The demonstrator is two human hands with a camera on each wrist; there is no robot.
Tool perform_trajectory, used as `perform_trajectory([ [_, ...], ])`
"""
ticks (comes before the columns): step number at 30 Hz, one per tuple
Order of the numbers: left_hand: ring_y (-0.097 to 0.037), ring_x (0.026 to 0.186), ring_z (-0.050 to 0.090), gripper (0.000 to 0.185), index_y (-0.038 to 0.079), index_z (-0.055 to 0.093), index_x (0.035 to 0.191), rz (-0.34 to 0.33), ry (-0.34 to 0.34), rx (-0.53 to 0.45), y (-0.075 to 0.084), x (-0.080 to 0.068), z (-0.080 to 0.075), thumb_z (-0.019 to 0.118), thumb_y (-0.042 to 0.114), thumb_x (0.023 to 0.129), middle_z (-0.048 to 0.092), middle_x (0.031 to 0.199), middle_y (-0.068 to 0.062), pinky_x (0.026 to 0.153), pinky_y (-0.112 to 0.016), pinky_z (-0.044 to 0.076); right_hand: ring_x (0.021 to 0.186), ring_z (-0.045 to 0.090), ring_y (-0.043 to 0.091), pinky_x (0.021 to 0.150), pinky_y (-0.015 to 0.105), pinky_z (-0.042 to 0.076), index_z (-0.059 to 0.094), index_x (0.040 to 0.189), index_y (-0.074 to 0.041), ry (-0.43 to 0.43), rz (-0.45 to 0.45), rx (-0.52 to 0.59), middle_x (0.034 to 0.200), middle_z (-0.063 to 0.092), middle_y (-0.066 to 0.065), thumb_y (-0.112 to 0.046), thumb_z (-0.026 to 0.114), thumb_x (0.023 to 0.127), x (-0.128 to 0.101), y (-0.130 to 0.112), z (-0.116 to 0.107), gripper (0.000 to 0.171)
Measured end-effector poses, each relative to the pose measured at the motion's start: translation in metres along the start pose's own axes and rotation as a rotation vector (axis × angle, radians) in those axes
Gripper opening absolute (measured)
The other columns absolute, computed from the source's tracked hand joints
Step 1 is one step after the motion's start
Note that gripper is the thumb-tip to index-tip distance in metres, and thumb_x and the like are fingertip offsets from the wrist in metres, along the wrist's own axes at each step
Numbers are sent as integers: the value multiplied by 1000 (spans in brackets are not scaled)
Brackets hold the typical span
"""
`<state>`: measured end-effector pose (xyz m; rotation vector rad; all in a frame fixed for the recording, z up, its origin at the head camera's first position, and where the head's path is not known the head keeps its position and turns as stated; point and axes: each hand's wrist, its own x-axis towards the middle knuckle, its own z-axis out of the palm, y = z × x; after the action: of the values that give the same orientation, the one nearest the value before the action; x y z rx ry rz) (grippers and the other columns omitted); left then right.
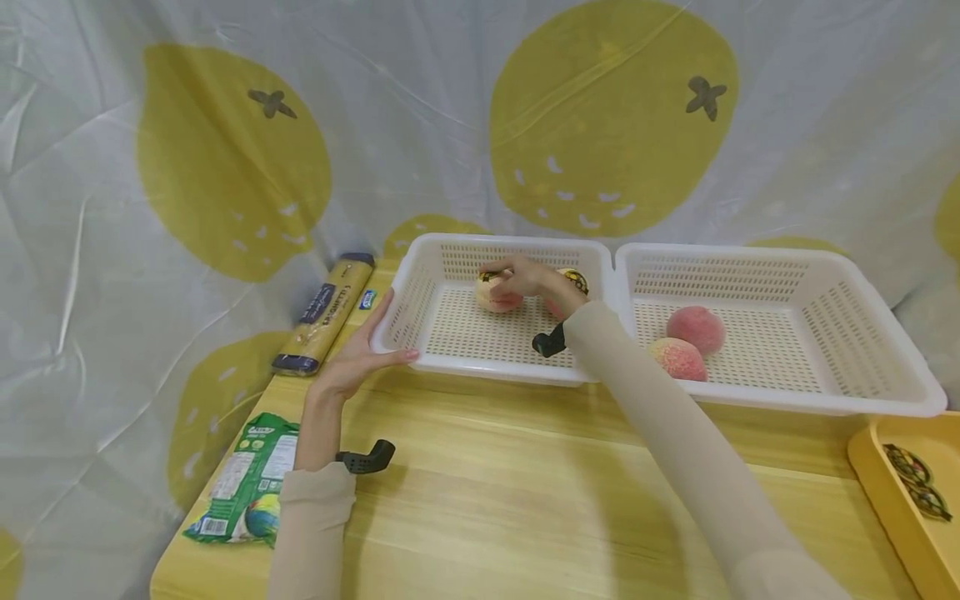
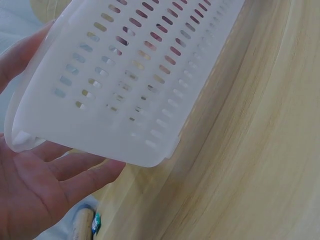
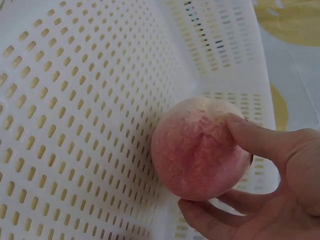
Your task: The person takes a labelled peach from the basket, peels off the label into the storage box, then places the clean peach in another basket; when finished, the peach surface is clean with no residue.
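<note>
Pink-and-cream peach [image 3: 200, 150], in 9 o'clock white basket [image 1: 487, 367], pinched in right hand [image 1: 527, 277] at about 8 o'clock from wrist, well apart from left hand [image 1: 356, 358], spread-fingered against basket's 8 o'clock corner.

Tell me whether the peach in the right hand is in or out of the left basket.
In: the head view shows the right hand holding the peach between the sides of the left basket.

A creased grey curtain [image 1: 420, 108], printed with yellow lemons [image 1: 615, 108], is hung behind the table [image 1: 487, 467], whose wood grain is softly shadowed.
</note>
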<state>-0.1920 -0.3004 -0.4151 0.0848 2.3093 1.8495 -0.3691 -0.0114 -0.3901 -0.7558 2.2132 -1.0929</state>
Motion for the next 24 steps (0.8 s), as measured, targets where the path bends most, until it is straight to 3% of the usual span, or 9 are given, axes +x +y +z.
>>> perform_trajectory([
  [3, -34, 158, 23, 114, 33, 3, 168, 2, 0, -3, 0, 1, 0, 78, 1, 88, 2, 176, 1, 126, -55, 24, 143, 40, 35, 118, 43, 36, 52, 152, -10, 14, -20, -1, 163, 43, 13, -10, 68, 99, -1, 3, -1, 55],
  [7, -34, 158, 23, 114, 34, 3, 168, -3, 4, 4, 0, 0, 0, 79, 2, 88, 2, 176, 2, 127, -55, 23, 159, 20, 39, 129, 49, 23, 56, 150, -14, 8, -23, -29, 166, 40, 9, -13, 71, 98, -1, 5, -2, 55],
  [12, -35, 158, 23, 114, 34, 3, 167, -3, 1, 5, 1, 0, 1, 79, 3, 88, 1, 176, 2, 126, -56, 24, 158, 22, 41, 129, 51, 24, 54, 151, -11, 1, -6, -90, 165, 40, 14, -12, 68, 100, -4, 1, -2, 53],
  [14, -34, 158, 23, 115, 34, 3, 167, -2, -4, 3, 1, 0, 1, 79, 3, 88, 1, 176, 2, 126, -56, 24, 153, 33, 37, 123, 47, 35, 53, 151, -9, -6, -4, -94, 164, 41, 15, -11, 67, 101, -7, -1, -1, 52],
  [17, -35, 158, 24, 115, 35, 2, 167, -2, -8, 4, 1, 0, 1, 79, 3, 88, 2, 176, 2, 126, -56, 25, 115, 57, 24, 96, 36, 50, 51, 152, -7, -22, 4, -44, 143, 59, 16, -9, 66, 101, -15, -4, -2, 54],
  [19, -35, 157, 24, 115, 36, 2, 167, -5, -7, 3, 1, 0, 0, 79, 2, 88, 3, 176, 0, 125, -56, 26, 85, 50, 14, 75, 28, 46, 52, 151, -6, -21, -16, -26, 117, 62, 10, -8, 66, 100, -22, -7, -5, 53],
  [20, -35, 157, 25, 115, 36, 2, 167, -7, -7, 3, 1, 0, 0, 79, 3, 88, 4, 176, 0, 125, -56, 26, 77, 45, 10, 70, 25, 43, 54, 150, -6, -12, -33, -28, 105, 59, 8, -9, 67, 100, -26, -9, -7, 52],
  [22, -36, 157, 25, 115, 36, 2, 167, -13, -5, 0, 1, 0, -1, 79, 3, 88, 4, 176, -1, 125, -56, 26, 68, 38, 9, 62, 22, 38, 55, 150, -8, 6, -69, -20, 102, 56, 6, -10, 68, 100, -36, -14, -11, 51],
  [24, -36, 156, 26, 115, 37, 1, 167, -17, -5, -6, 1, -1, -2, 78, 2, 88, 5, 176, -2, 125, -57, 25, 68, 36, 8, 59, 20, 36, 58, 148, -10, 33, -119, -40, 110, 62, 9, -12, 69, 100, -48, -22, -17, 50],
])
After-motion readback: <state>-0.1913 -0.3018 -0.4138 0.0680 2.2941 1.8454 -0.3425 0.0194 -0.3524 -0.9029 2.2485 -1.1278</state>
